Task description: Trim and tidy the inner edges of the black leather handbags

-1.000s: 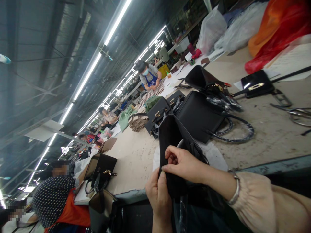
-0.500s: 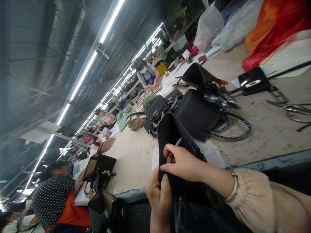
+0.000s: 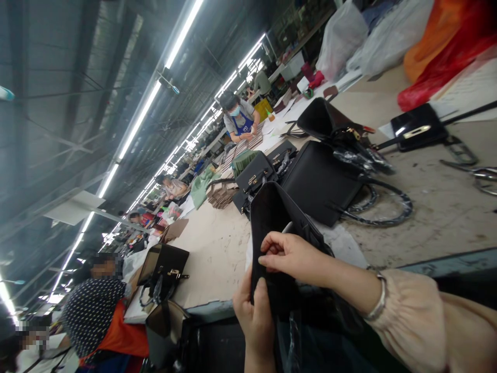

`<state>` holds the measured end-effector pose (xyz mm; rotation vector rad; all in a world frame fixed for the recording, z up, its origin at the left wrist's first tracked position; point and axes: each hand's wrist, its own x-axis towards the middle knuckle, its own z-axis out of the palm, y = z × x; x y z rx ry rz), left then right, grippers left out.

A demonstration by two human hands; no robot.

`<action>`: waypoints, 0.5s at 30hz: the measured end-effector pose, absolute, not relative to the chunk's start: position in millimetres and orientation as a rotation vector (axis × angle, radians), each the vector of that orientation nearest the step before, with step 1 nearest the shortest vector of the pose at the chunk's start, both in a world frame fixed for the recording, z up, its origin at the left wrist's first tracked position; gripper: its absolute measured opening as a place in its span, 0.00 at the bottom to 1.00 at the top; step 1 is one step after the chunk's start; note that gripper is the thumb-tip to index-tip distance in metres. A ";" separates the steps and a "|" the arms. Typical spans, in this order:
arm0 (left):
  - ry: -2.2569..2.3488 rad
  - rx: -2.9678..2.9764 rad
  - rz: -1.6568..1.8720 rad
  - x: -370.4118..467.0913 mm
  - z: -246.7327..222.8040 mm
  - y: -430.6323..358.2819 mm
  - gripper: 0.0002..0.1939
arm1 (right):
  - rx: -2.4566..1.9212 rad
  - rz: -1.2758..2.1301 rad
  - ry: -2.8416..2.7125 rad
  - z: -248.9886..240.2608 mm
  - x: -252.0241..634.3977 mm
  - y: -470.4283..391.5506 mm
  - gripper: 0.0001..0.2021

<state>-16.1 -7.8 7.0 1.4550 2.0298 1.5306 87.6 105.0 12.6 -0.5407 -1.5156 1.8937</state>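
An open black bag (image 3: 267,217) stands tilted at the table's front edge, its dark inside facing up. My left hand (image 3: 254,311) grips the bag's near left edge, thumb on one side and fingers on the other. Just above it, my right hand (image 3: 289,256) has its fingers curled at the same edge, thumb and forefinger close together. A thin pale tip shows behind the right hand; what it belongs to is hidden. The lower part of the bag is dark and partly covered by my hands and forearm.
Beyond lie a large black bag (image 3: 322,181), a smaller black bag (image 3: 254,176) and brown stacked pieces (image 3: 222,192). Metal scissors (image 3: 485,176) rest at the right. Another bag (image 3: 163,269) stands at the left, near a person in a dotted head covering (image 3: 93,313).
The whole view has shifted slightly, so the table and its bags appear a little farther right. Both hands keep nearly the same place at the bag's edge.
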 end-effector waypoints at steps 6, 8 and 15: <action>1.969 1.391 1.538 -10.6 9.6 -6.8 0.19 | -0.598 1.825 -1.541 11.3 86.3 106.5 0.07; 1.956 1.369 1.554 -9.2 9.0 -6.6 0.19 | -0.608 1.827 -1.535 11.7 87.0 106.9 0.07; 1.931 1.313 1.575 -8.5 7.2 -6.6 0.19 | -0.641 1.863 -1.480 12.2 85.3 107.4 0.07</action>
